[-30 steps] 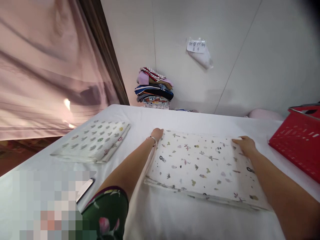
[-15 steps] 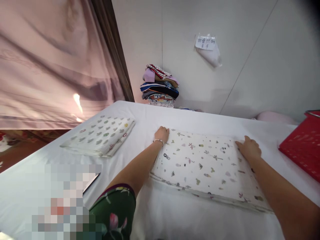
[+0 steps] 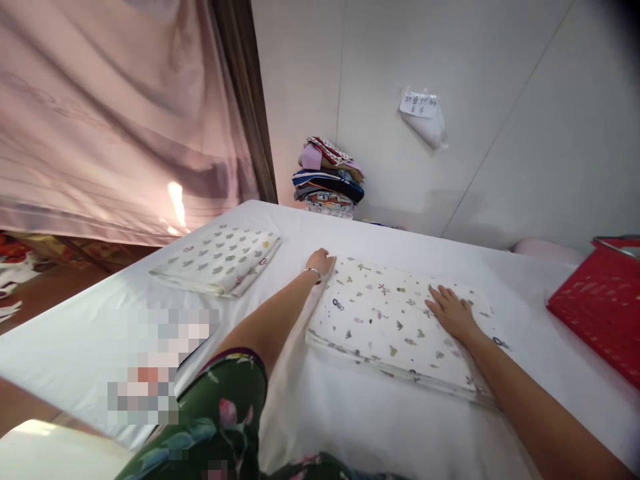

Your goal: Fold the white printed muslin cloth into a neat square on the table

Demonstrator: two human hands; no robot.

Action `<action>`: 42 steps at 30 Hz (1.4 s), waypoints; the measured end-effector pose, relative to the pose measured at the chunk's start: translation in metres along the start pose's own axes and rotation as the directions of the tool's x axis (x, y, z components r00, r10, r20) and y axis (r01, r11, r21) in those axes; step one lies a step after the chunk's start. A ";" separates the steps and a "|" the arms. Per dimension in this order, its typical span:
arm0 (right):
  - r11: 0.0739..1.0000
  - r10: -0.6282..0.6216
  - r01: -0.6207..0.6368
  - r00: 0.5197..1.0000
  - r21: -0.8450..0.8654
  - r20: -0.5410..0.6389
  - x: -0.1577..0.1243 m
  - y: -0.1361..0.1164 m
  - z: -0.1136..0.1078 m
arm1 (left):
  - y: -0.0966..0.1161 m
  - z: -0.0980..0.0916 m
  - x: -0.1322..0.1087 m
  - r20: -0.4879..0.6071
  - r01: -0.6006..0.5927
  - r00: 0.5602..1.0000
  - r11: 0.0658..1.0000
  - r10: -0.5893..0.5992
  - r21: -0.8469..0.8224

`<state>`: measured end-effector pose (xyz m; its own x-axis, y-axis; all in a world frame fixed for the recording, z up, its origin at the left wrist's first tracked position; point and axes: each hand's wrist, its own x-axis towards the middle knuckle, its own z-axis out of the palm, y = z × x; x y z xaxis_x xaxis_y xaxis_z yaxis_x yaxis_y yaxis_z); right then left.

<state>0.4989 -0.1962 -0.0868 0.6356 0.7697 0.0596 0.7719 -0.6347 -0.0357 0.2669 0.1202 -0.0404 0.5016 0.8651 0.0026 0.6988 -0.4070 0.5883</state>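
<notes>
A folded white cloth (image 3: pixel 370 333) printed with small plants and animals lies flat on the white-covered table. My left hand (image 3: pixel 321 262), with a bracelet at the wrist, has its fingers closed at the far left corner of this cloth. On the right part of the same cloth my right hand (image 3: pixel 451 312) lies flat, fingers spread, palm down. Farther left on the table is a second folded cloth (image 3: pixel 220 260) with grey and green cactus-like prints, apart from both hands.
A red basket (image 3: pixel 600 300) stands at the right. Behind the table rises a stack of folded fabrics (image 3: pixel 330 177) against the grey wall. A pink curtain (image 3: pixel 125 113) hangs at left. A blurred-out patch (image 3: pixel 160 367) covers part of the table near my left sleeve.
My right hand has moved left from the cloth's right edge onto its top and flattened. My left hand stays near the far left corner. The view has shifted slightly.
</notes>
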 end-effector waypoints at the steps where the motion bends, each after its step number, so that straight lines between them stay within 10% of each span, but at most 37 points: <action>1: 1.000 0.010 -0.010 1.000 -0.002 0.000 -0.001 -0.005 -0.003 | -0.003 -0.006 -0.005 0.000 -0.011 1.000 1.000 0.011 -0.020; 10: 0.954 -0.296 0.293 0.954 0.069 0.052 -0.043 -0.077 -0.010 | -0.040 -0.027 -0.100 0.065 -0.103 0.992 0.985 0.112 -0.138; 16: 0.953 -0.282 0.271 0.957 0.135 0.063 -0.051 -0.085 -0.016 | -0.055 -0.030 -0.141 0.075 -0.047 0.995 0.971 0.066 -0.234; 27: 0.624 -0.619 0.607 0.768 0.492 -0.164 -0.100 -0.185 -0.061 | -0.055 -0.053 -0.182 0.127 -0.027 0.991 0.981 0.052 -0.190; 42: 0.709 -0.589 0.581 0.800 0.400 -0.119 -0.082 -0.255 -0.037 | -0.069 -0.044 -0.190 0.211 -0.008 0.975 0.967 0.064 -0.256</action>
<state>0.2498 -0.1004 -0.0455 0.0527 0.9808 0.1877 0.9207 0.0251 -0.3896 0.1006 -0.0033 -0.0464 0.6413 0.7561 -0.1304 0.5412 -0.3253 0.7754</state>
